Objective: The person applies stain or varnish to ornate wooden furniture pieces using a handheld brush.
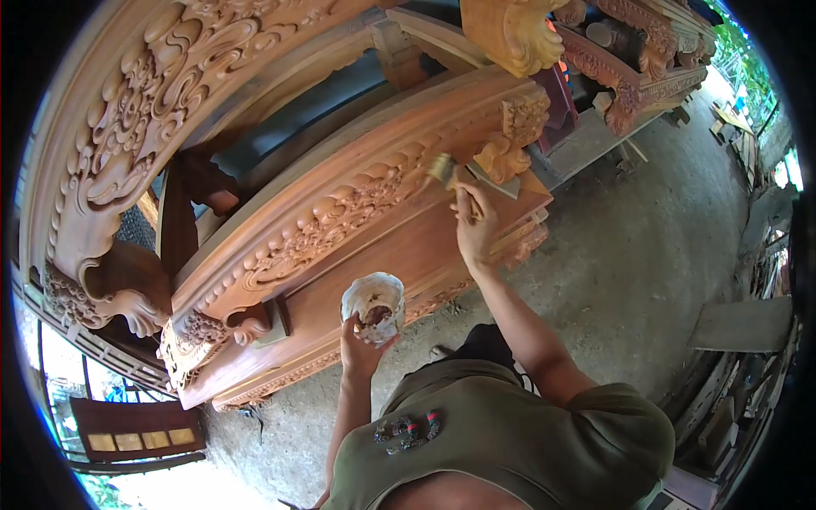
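Nearby, carved foot (pixel 501 161) flanks brush (pixel 444 169) pinched by right hand (pixel 474 221); left hand (pixel 364 347) clasps cup (pixel 388 289).

Brush (pixel 443 168): pale bristles, held in the right hand (pixel 476 223), bristles directed at the carved rail; contact cannot be confirmed. Carved rail (pixel 336 208): reddish-brown wood, beaded edge above scrollwork, lying lengthwise. Cup (pixel 350 296): whitish, stained, brown matter inside, opening upward, in the left hand (pixel 364 350).

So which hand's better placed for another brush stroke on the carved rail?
Probably the right hand: it holds the brush near the carved rail. The left hand is occupied holding the cup.
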### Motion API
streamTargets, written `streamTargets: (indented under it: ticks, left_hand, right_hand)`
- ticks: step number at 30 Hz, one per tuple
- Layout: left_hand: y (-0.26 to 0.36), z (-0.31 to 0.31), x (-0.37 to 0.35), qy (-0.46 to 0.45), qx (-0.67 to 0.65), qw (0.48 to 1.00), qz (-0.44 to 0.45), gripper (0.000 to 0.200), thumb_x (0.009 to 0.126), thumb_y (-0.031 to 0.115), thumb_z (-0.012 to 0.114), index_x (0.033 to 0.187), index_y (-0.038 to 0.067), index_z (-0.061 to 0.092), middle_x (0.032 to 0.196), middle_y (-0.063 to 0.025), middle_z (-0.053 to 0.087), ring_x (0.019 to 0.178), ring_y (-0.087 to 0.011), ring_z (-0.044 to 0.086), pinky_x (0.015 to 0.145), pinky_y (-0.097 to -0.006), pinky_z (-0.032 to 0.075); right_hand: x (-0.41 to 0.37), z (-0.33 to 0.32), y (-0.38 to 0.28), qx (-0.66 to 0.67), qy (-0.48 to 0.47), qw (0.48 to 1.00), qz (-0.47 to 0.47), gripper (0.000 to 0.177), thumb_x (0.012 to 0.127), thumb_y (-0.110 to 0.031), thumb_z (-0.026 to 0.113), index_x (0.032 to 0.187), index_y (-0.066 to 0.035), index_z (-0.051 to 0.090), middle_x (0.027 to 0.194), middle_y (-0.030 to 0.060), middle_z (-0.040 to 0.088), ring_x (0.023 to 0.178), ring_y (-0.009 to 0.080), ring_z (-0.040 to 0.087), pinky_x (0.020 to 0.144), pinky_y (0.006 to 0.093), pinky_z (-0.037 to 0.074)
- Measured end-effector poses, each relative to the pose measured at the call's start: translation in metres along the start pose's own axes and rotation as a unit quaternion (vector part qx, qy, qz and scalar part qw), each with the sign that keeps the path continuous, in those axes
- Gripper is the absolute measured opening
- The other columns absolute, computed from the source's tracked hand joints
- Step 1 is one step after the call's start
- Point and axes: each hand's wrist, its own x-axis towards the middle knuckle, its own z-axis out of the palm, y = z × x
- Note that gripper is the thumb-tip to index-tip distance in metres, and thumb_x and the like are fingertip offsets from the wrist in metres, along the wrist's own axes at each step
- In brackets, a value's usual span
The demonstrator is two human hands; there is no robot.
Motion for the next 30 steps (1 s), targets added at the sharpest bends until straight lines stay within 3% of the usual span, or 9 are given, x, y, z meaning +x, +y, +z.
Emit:
streamTargets:
  ticks: [3,7,10,16,18,20,22,25,30]
  left_hand:
    - [0.002,-0.001,0.003,-0.042,0.015,0.999,-0.008,0.065,0.091,0.05,0.056,0.147,0.023,0.039,0.146,-0.0102,0.047,0.132,-0.0359,0.047,0.093,-0.059,0.048]
    - [-0.008,-0.005,0.008,-0.04,0.016,0.999,-0.022,0.063,0.091,0.05,0.055,0.146,0.024,0.04,0.145,-0.0095,0.048,0.131,-0.0358,0.047,0.091,-0.0596,0.048]
    - [-0.004,0.006,0.006,-0.043,0.022,0.999,-0.022,0.062,0.091,0.05,0.055,0.146,0.024,0.04,0.145,-0.0095,0.047,0.132,-0.0355,0.046,0.093,-0.0604,0.047]
    - [-0.001,-0.002,0.013,-0.024,0.0,0.999,-0.038,0.064,0.092,0.049,0.055,0.147,0.023,0.037,0.147,-0.0103,0.044,0.133,-0.0354,0.046,0.097,-0.0614,0.045]
    - [0.0,0.001,0.012,-0.025,-0.004,0.999,-0.04,0.065,0.092,0.05,0.055,0.148,0.022,0.037,0.147,-0.0106,0.045,0.132,-0.0355,0.046,0.097,-0.0611,0.046]
    - [0.003,0.006,0.004,-0.047,0.008,0.999,-0.022,0.065,0.089,0.045,0.058,0.145,0.02,0.037,0.146,-0.0092,0.044,0.133,-0.0354,0.044,0.103,-0.0623,0.038]
    - [0.002,-0.003,0.009,-0.031,-0.013,0.999,-0.02,0.065,0.089,0.044,0.058,0.145,0.02,0.037,0.146,-0.0092,0.044,0.133,-0.0354,0.044,0.103,-0.0624,0.038]
    - [0.0,-0.012,0.007,-0.009,-0.028,0.999,-0.013,0.066,0.089,0.046,0.058,0.146,0.02,0.038,0.146,-0.0101,0.045,0.132,-0.0354,0.045,0.102,-0.0612,0.04]
    - [-0.001,-0.021,0.008,-0.055,-0.014,0.998,-0.002,0.067,0.089,0.047,0.059,0.147,0.021,0.039,0.148,-0.0115,0.043,0.132,-0.0349,0.045,0.101,-0.061,0.04]
  right_hand:
    - [0.002,-0.015,-0.006,-0.107,-0.015,0.99,-0.086,0.019,0.102,-0.015,0.058,0.112,-0.002,0.067,0.095,0.0031,0.067,0.084,0.0129,0.064,0.074,0.0275,0.053]
    - [-0.002,-0.014,0.008,-0.125,0.012,0.99,-0.072,0.021,0.103,-0.017,0.057,0.113,-0.002,0.067,0.096,0.0031,0.068,0.083,0.0124,0.065,0.073,0.0266,0.051]
    - [-0.019,-0.017,0.011,-0.07,-0.14,0.98,0.12,0.022,0.102,-0.02,0.058,0.113,-0.004,0.068,0.097,0.0037,0.07,0.086,0.013,0.067,0.073,0.026,0.052]
    - [-0.016,-0.013,0.008,0.023,0.034,0.996,0.078,0.029,0.102,-0.031,0.059,0.115,-0.008,0.069,0.102,0.0061,0.072,0.086,0.0134,0.069,0.07,0.0251,0.055]
    - [-0.02,-0.013,0.013,0.017,-0.027,0.998,0.058,0.027,0.102,-0.03,0.059,0.113,-0.007,0.069,0.1,0.0055,0.072,0.087,0.0119,0.069,0.069,0.0243,0.055]
    - [-0.031,-0.008,0.007,-0.044,-0.225,0.947,0.225,0.024,0.102,-0.023,0.059,0.113,-0.004,0.069,0.094,0.0053,0.071,0.086,0.0108,0.067,0.066,0.0238,0.05]
    - [-0.033,-0.005,0.002,-0.043,-0.238,0.943,0.229,0.024,0.102,-0.021,0.058,0.114,-0.004,0.069,0.1,0.0079,0.072,0.089,0.0117,0.068,0.067,0.0246,0.051]
    - [-0.024,-0.003,-0.024,-0.051,-0.06,0.997,-0.004,0.021,0.101,-0.019,0.059,0.112,-0.003,0.068,0.103,0.0097,0.073,0.093,0.0185,0.069,0.074,0.0319,0.053]
    - [-0.015,-0.008,-0.004,-0.217,-0.131,0.958,-0.134,0.02,0.099,-0.019,0.059,0.113,-0.008,0.068,0.105,0.0137,0.071,0.094,0.0285,0.07,0.077,0.039,0.054]
